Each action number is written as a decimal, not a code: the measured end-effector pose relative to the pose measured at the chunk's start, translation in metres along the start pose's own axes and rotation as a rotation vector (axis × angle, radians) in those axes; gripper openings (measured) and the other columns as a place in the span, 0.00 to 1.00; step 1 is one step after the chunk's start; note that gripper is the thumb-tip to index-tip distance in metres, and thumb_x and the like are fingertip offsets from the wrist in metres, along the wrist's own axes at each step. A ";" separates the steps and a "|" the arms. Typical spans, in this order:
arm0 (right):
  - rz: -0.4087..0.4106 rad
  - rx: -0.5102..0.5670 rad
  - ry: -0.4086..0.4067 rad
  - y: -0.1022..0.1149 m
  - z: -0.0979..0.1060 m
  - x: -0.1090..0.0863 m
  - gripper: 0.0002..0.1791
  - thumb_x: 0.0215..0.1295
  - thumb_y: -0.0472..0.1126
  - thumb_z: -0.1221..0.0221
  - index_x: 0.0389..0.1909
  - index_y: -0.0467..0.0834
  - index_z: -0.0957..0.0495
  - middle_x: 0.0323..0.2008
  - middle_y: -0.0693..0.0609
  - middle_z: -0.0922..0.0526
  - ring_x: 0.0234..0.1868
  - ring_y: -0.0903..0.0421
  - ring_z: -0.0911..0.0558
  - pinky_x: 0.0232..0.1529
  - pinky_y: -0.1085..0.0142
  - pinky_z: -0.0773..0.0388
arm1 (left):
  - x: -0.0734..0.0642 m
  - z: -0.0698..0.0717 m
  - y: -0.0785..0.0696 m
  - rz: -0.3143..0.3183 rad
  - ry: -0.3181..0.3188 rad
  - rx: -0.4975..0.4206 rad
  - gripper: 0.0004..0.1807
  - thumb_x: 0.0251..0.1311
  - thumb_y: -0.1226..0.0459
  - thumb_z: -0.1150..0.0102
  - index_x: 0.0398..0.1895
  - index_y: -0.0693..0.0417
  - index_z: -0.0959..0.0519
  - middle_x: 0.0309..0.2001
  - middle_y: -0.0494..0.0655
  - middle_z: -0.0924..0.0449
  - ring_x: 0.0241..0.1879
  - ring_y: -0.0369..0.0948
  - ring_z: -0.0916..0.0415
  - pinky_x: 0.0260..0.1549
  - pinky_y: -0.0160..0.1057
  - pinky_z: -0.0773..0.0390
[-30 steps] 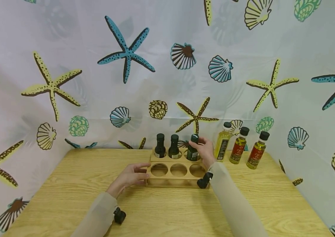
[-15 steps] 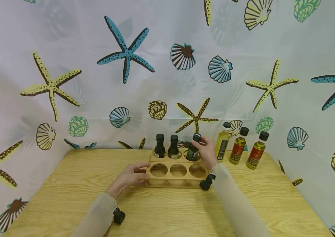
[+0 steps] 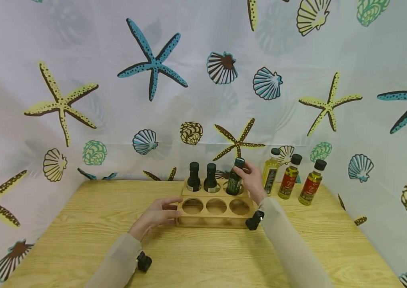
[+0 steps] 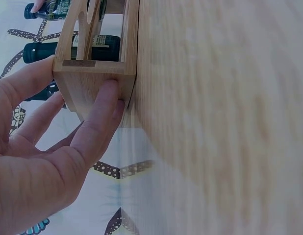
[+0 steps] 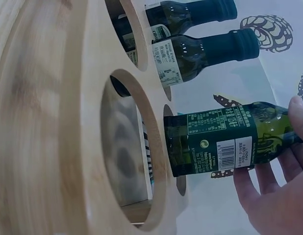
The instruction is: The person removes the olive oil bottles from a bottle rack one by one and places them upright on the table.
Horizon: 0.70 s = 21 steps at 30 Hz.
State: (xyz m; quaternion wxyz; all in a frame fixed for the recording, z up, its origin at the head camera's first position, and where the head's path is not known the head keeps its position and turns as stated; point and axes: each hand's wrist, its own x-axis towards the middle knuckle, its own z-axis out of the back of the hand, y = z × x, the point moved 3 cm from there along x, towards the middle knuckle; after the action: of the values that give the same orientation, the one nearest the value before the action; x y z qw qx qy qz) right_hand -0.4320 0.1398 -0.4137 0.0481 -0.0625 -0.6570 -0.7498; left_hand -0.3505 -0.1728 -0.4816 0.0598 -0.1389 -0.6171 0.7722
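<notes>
A wooden bottle rack (image 3: 216, 220) with two tiers of round holes stands on the table. My right hand (image 3: 254, 179) holds a dark green glass bottle (image 5: 215, 139) by its neck, over the back-right hole. In the right wrist view its labelled body shows almost whole, the base right at the hole's rim. Two more dark green bottles (image 3: 194, 178) (image 3: 210, 179) sit upright in the other back holes. The front holes hold nothing. My left hand (image 3: 158, 213) touches the rack's left end; in the left wrist view its extended fingers (image 4: 100, 117) press against the end panel.
To the right of the rack stand a yellow oil bottle (image 3: 270, 172) and two red-labelled oil bottles (image 3: 288, 180) (image 3: 311, 185). A patterned curtain (image 3: 189, 108) hangs close behind the wooden table (image 3: 196, 256).
My right hand has lifted the green bottle a little higher and slightly to the right, out of its hole. My left hand and the rack have stayed in place.
</notes>
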 end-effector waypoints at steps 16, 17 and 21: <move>0.017 0.014 -0.028 0.013 0.016 -0.002 0.25 0.68 0.47 0.38 0.64 0.44 0.27 0.63 0.45 0.26 0.65 0.46 0.28 0.65 0.47 0.30 | 0.000 0.002 0.003 0.006 -0.007 0.016 0.31 0.63 0.64 0.36 0.70 0.51 0.31 0.67 0.65 0.34 0.61 0.55 0.28 0.50 0.50 0.18; 0.023 0.015 -0.036 0.014 0.017 -0.002 0.25 0.67 0.47 0.38 0.63 0.44 0.26 0.62 0.44 0.25 0.65 0.46 0.27 0.65 0.48 0.29 | 0.000 0.002 0.003 0.007 -0.009 0.018 0.31 0.63 0.64 0.36 0.70 0.50 0.31 0.67 0.65 0.34 0.61 0.55 0.28 0.50 0.49 0.18; 0.047 0.015 -0.069 0.015 0.025 -0.001 0.26 0.66 0.47 0.36 0.63 0.43 0.25 0.60 0.43 0.23 0.62 0.47 0.24 0.63 0.50 0.27 | 0.000 0.002 0.001 0.009 -0.005 0.020 0.31 0.64 0.64 0.37 0.71 0.50 0.31 0.68 0.65 0.35 0.62 0.56 0.29 0.50 0.50 0.18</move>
State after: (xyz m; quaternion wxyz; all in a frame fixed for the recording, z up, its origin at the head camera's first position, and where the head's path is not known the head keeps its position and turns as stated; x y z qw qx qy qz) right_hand -0.4279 0.1624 -0.3959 0.0434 -0.1033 -0.6622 -0.7409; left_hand -0.3508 -0.1747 -0.4820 0.0560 -0.1390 -0.6087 0.7791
